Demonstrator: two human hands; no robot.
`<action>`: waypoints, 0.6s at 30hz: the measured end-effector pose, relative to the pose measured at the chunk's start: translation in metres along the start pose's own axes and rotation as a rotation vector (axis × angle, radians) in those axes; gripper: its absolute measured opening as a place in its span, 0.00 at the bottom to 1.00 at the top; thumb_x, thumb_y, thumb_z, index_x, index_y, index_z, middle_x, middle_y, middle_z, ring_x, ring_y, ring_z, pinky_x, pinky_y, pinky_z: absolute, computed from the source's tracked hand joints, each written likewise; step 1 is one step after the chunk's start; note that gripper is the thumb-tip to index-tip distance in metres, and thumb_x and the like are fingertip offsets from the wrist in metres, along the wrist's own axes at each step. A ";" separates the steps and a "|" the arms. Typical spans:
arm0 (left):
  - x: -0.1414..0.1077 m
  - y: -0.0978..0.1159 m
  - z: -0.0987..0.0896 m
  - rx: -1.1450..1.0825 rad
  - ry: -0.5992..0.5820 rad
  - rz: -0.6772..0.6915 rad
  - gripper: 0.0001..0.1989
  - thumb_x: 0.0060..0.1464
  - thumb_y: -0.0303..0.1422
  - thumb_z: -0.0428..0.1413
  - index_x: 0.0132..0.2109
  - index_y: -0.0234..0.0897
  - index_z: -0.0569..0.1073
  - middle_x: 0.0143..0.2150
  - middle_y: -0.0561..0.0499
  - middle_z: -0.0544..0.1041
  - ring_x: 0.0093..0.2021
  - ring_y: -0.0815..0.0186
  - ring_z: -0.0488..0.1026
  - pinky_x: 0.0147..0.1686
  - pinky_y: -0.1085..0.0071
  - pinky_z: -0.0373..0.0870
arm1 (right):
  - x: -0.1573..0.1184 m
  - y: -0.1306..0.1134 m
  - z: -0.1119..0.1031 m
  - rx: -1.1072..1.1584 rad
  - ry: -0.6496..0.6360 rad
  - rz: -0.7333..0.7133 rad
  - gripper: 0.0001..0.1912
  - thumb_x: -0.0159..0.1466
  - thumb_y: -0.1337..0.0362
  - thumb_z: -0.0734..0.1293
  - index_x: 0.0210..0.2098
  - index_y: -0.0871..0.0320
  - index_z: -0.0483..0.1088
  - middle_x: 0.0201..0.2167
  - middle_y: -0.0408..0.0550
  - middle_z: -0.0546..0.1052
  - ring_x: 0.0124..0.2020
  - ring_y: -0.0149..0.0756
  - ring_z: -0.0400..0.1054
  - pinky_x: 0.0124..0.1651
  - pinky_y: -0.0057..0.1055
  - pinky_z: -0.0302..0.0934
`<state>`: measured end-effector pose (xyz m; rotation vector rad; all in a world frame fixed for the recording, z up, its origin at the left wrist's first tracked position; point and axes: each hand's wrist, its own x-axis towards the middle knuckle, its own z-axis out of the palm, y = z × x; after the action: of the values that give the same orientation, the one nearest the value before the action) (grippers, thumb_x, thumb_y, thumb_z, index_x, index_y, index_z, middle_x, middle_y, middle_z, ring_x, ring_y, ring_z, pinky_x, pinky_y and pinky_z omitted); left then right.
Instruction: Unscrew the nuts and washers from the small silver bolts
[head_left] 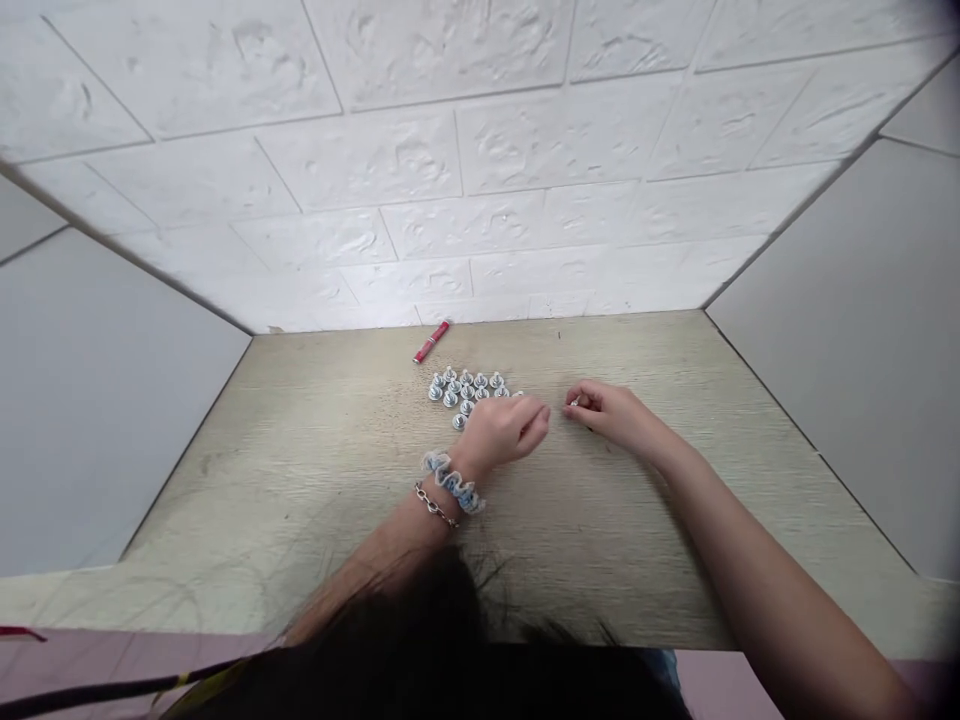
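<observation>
Several small silvery bolts with wide washer-like bases [451,398] stand in a loose cluster on the wooden tabletop [300,430]. My left hand [504,430] is closed just right of the cluster, its back covering some of the pieces. Whatever its curled fingers hold, if anything, is hidden. To the right, my right hand [611,410] faces it across a small gap. Thumb and fingertips there pinch a small shiny metal piece [575,403], mostly covered, whose exact kind I cannot tell.
Behind the cluster lies a thin red cylinder [431,341] with a silvery band at its middle. A white brick-patterned wall [495,220] closes the back. Grey panels stand at the left [97,400] and right [847,330]. Dark hair [420,640] covers the lower middle.
</observation>
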<state>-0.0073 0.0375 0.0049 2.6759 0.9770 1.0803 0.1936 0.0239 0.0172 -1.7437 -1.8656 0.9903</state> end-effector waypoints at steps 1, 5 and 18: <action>-0.001 0.002 0.001 0.011 -0.034 0.016 0.16 0.60 0.33 0.42 0.27 0.36 0.69 0.20 0.54 0.69 0.21 0.73 0.65 0.23 0.75 0.57 | 0.002 0.002 0.001 0.003 0.011 -0.015 0.08 0.56 0.57 0.63 0.30 0.56 0.68 0.25 0.42 0.71 0.27 0.31 0.63 0.29 0.27 0.54; 0.002 0.010 0.005 -0.098 -0.241 -0.014 0.15 0.60 0.32 0.44 0.28 0.35 0.70 0.25 0.51 0.73 0.27 0.71 0.69 0.29 0.76 0.64 | 0.008 0.009 0.009 0.022 0.062 -0.058 0.07 0.56 0.60 0.63 0.31 0.56 0.68 0.23 0.41 0.71 0.26 0.30 0.62 0.30 0.27 0.54; 0.015 0.005 0.018 -0.305 -0.403 -0.298 0.15 0.60 0.32 0.46 0.50 0.35 0.70 0.56 0.44 0.70 0.57 0.64 0.66 0.58 0.64 0.61 | 0.012 0.023 0.007 0.272 0.070 0.016 0.10 0.55 0.57 0.64 0.30 0.57 0.68 0.20 0.39 0.68 0.20 0.27 0.61 0.26 0.28 0.56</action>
<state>0.0146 0.0451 0.0020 2.2801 0.9930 0.5484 0.2027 0.0330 -0.0059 -1.6115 -1.5927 1.1163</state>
